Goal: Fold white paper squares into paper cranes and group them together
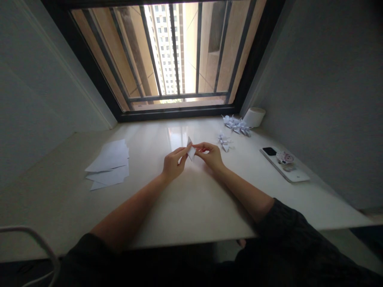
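Pinching, left hand (pixel 174 163): we hold a small, white, pointed piece of folded paper (pixel 191 152) by its left side, thumb and forefinger pressed on it.
Right hand (pixel 212 156): our thumb and forefinger pinch the same piece at its right edge, a gap showing between the two digits farther back; how firmly they press, we cannot tell.
Folded piece: between our hands, near the middle of the glossy off-white tabletop (pixel 185 215), one point upward, another downward. Whether it touches the surface, we cannot tell.
Sheets: well to our left, flat white paper sheets (pixel 109 161) lie overlapping, edges uneven.
Small cluster: just beyond our right hand we note a small cluster of spiky white folded paper (pixel 224 142).
Larger heap: farther back, a larger heap of similar spiky white paper shapes (pixel 236 125), near the window, beside a squat white cylinder (pixel 254 117).
Phone: at our right, a flat white phone (pixel 283 165), dark camera block at its far end, round decorated disc on its back.
Sleeves: black fabric sleeves (pixel 291 227) cover our upper arms; forearms bare.
Window: ahead, a dark-framed window (pixel 179 113) with vertical bars, buildings outside.
Lower left: a pale curved cable (pixel 32 234).
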`<state>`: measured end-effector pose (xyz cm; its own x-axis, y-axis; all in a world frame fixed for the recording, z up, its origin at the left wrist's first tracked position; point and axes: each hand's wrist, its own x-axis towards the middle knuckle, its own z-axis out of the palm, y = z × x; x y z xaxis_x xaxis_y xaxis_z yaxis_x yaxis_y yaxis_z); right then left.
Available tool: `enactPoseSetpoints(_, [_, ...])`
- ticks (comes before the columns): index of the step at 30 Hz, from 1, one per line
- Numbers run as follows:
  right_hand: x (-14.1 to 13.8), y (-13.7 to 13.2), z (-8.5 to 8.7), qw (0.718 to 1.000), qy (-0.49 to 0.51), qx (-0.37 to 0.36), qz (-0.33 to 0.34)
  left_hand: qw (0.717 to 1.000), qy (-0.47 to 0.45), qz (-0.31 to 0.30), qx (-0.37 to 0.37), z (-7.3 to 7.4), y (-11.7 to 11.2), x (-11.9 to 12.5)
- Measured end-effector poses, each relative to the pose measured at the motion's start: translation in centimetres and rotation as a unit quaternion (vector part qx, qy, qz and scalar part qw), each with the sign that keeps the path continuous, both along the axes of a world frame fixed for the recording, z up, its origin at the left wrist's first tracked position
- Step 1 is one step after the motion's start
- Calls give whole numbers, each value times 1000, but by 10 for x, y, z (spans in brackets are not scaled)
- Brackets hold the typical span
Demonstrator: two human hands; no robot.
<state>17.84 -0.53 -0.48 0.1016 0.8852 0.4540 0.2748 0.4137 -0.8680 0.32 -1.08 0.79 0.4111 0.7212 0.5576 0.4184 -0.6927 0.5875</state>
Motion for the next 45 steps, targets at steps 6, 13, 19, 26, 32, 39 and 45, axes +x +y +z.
enactPoseSetpoints(6, [-2, -2, 2, 1000, -2, -14, 2, 998, 10, 60, 8, -3, -2, 2])
enactPoseSetpoints(13, [-3, -4, 2, 1000, -16, -11, 20, 995, -46, 71, 61, -1, -5, 3])
enactPoseSetpoints(19, [-4, -1, 0, 999, -5, -20, 46, 995, -72, 35, 66, -1, -6, 4])
enactPoseSetpoints(26, [-4, -1, 2, 997, 52, -44, 32, 992, -103, 73, -1, 1, -2, 4])
enactPoseSetpoints(32, [-6, -2, 2, 998, 44, -15, 35, 950, -208, -1, -234, -15, 15, 6])
enactPoseSetpoints(39, [-6, -2, -2, 1000, 17, 9, 20, 916, -255, -50, -307, -9, 14, 4])
enactPoseSetpoints(45, [-7, -2, 0, 997, 43, 1, 65, 908, -266, -49, -320, -5, 10, 5])
